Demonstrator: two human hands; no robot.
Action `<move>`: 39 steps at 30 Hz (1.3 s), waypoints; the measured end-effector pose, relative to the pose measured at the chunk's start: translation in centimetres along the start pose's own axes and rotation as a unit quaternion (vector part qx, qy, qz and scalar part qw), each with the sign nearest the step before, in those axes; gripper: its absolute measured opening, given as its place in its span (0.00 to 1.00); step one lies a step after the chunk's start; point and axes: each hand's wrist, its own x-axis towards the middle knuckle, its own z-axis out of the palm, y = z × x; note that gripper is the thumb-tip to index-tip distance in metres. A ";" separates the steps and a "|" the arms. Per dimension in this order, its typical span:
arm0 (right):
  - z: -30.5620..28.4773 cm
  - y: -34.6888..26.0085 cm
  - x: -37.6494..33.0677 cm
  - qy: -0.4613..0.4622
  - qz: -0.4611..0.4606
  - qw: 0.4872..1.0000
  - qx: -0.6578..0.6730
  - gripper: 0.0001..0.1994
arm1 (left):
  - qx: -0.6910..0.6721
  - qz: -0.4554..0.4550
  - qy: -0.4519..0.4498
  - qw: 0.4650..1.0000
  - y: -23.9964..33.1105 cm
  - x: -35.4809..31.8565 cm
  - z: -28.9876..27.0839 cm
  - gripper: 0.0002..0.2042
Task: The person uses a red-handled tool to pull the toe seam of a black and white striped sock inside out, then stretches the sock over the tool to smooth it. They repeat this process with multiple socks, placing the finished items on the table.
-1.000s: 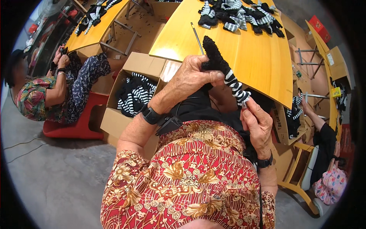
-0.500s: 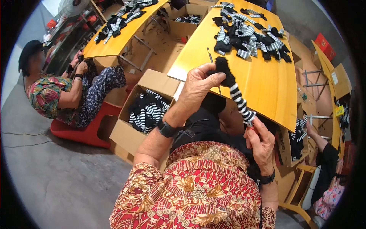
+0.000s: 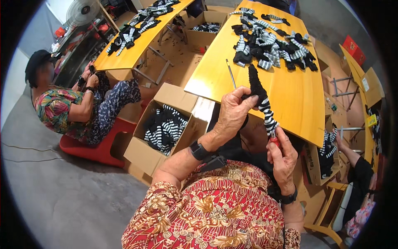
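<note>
My left hand [image 3: 236, 110] pinches the fuzzy black end of a slim knit tube [image 3: 268, 108], whose other half has black and white stripes. The tube hangs at a slant over the table's near edge. My right hand [image 3: 282, 155] is closed around a red-handled tool [image 3: 274, 140] at the striped end. A short metal part of the tool shows there; the rest seems hidden inside the tube. Beyond my hands, a heap of similar striped and black knit pieces [image 3: 265, 43] lies on the yellow table [image 3: 207, 70]. A thin metal rod [image 3: 231, 74] rests near the table's left side.
An open cardboard box [image 3: 139, 155] of striped pieces stands left of my lap. Another box [image 3: 314, 162] is at right, beside a second person's arm [image 3: 350, 153]. One person [image 3: 62, 103] sits on a red stool [image 3: 93, 151] at left, by another yellow table [image 3: 124, 58].
My left hand has shifted right and down, closer to my right hand. The black end now points up in a narrower, twisted shape. My right hand keeps its hold on the tool.
</note>
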 end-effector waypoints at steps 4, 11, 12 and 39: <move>-1.2 -0.4 0.1 -0.028 0.028 0.998 -0.041 0.22 | 0.020 -0.016 -0.016 1.000 0.3 0.2 -1.0 0.08; -1.5 0.4 0.0 -0.041 -0.047 0.993 -0.100 0.22 | 0.114 -0.002 -0.007 0.993 2.2 1.6 -2.0 0.10; -1.4 0.2 -0.1 -0.041 -0.018 0.996 -0.078 0.22 | 0.119 -0.001 -0.014 0.993 1.8 1.8 -2.2 0.09; -0.8 -0.7 0.4 -0.032 0.095 0.993 -0.060 0.20 | 0.070 -0.001 0.020 0.997 -1.3 1.3 -0.8 0.04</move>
